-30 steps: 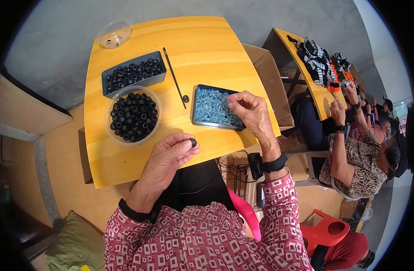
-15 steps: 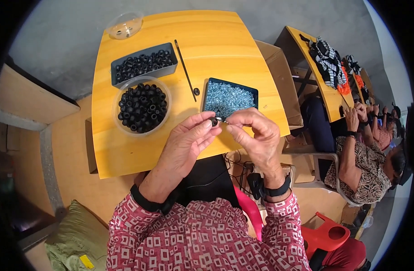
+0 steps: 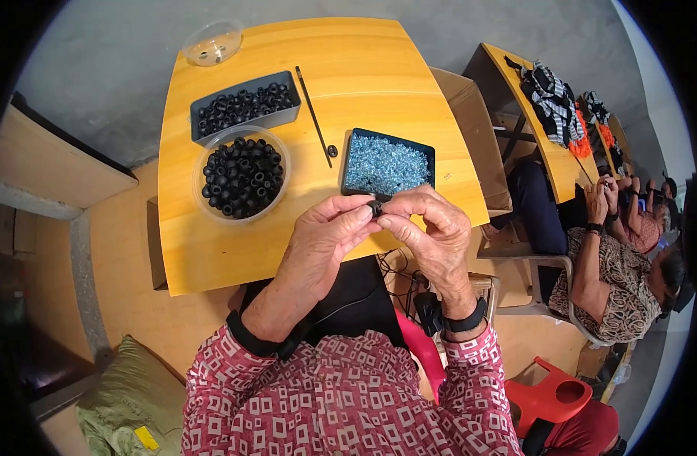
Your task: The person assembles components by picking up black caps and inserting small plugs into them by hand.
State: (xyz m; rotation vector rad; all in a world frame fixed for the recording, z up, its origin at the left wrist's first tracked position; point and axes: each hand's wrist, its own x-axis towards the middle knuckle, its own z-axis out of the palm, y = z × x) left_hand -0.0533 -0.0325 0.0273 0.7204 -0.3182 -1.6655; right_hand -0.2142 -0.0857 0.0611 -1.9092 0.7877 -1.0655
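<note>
My left hand pinches a small black round part between thumb and fingertips, over the table's near edge. From the other side, my right hand closes thumb and forefinger on the same part; whether a smaller piece sits in these fingers is hidden. Just beyond them lies a dark tray of small shiny clear-blue pieces. To the left stand a clear round tub of black hollow round parts and a grey bin of similar parts.
A thin black rod and a loose black part lie mid-table. A clear bowl stands at the far left corner. A cardboard box adjoins the table's right side. Another person sits at the right.
The shiny piece seen between my fingertips no longer shows. My right fingertips have come in against the black part, and the hands are closer together.
</note>
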